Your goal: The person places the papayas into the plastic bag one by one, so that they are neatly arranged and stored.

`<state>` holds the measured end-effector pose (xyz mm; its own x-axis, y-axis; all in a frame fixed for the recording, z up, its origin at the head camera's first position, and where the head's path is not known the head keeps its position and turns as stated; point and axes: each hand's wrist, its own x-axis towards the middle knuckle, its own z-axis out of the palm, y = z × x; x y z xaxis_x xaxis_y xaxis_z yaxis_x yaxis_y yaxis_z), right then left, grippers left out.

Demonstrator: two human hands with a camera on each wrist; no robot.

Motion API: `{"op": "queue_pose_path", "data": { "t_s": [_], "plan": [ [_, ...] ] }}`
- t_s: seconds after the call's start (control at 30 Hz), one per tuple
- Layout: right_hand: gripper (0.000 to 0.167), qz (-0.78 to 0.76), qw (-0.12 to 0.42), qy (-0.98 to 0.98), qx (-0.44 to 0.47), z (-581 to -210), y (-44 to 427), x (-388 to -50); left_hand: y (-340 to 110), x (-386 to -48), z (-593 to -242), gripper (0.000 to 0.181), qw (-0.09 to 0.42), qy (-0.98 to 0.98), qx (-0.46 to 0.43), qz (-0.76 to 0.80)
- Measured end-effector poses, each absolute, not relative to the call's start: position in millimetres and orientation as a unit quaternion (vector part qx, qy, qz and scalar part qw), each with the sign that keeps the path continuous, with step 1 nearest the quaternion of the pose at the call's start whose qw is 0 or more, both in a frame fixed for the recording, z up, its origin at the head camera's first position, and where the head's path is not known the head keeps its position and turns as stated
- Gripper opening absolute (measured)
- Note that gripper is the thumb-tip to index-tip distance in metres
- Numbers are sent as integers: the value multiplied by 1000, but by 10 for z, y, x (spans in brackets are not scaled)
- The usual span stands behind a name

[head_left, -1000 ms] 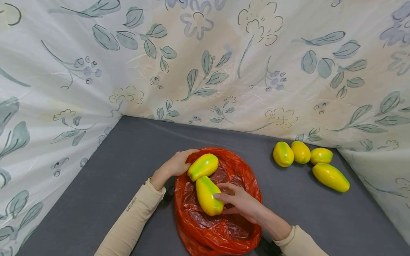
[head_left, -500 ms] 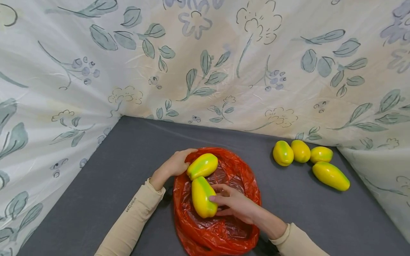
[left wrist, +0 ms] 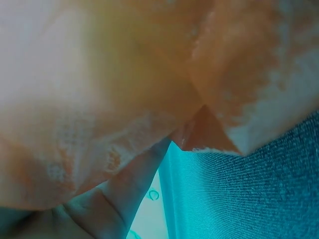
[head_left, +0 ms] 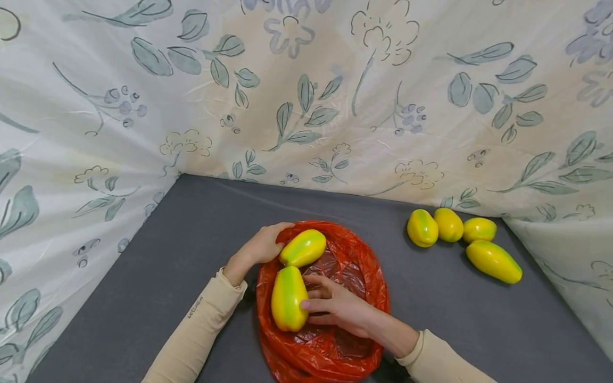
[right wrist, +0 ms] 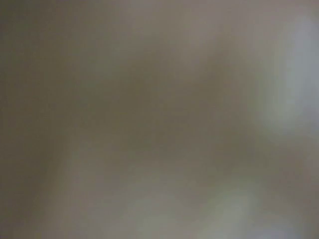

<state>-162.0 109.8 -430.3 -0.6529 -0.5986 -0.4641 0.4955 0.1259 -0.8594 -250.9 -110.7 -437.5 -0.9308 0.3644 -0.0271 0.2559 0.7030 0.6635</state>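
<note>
A red plastic bag point(head_left: 335, 367) lies on the dark table with its mouth spread wide. Its far-left rim is held by my left hand point(head_left: 258, 246); the fingertips are partly hidden there, and the left wrist view shows the bag film against a finger point(left wrist: 132, 191). Inside, one yellow-green papaya point(head_left: 304, 248) sits beside that hand. Nearer to me, a second papaya point(head_left: 289, 300) stands against the bag's left side. My right hand point(head_left: 337, 306) reaches in from the right, its fingers spread and touching this papaya's right side. The right wrist view is a blur.
Several more papayas, among them a long one point(head_left: 494, 261), lie grouped on the dark table point(head_left: 445, 319) at the back right. A flower-patterned cloth point(head_left: 306, 96) hangs behind the table and along both sides.
The nearer papaya has shifted left inside the bag and turned a little, with my right hand following it leftward. My left hand stays at the rim.
</note>
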Motion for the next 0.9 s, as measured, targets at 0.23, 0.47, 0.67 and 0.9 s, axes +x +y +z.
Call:
{"op": "queue_pose_path", "data": {
  "t_s": [0.23,0.47,0.67,0.9],
  "plan": [
    [64,-660,422,618,-59,-4306,1121,-1624,-1115,-2508,-4384,50,73,920,169,346],
    [60,-635,408,654,-41,-4313,1257,-1666,-1104,-2515,-4407,51,70,922,160,345],
    [63,-639,392,661,-34,-4342,1385,-1696,-1078,-2511,-4424,51,68,918,152,360],
    [61,-646,386,658,-30,-4350,1472,-1702,-1042,-2513,-4449,50,62,915,155,366]
  ]
}}
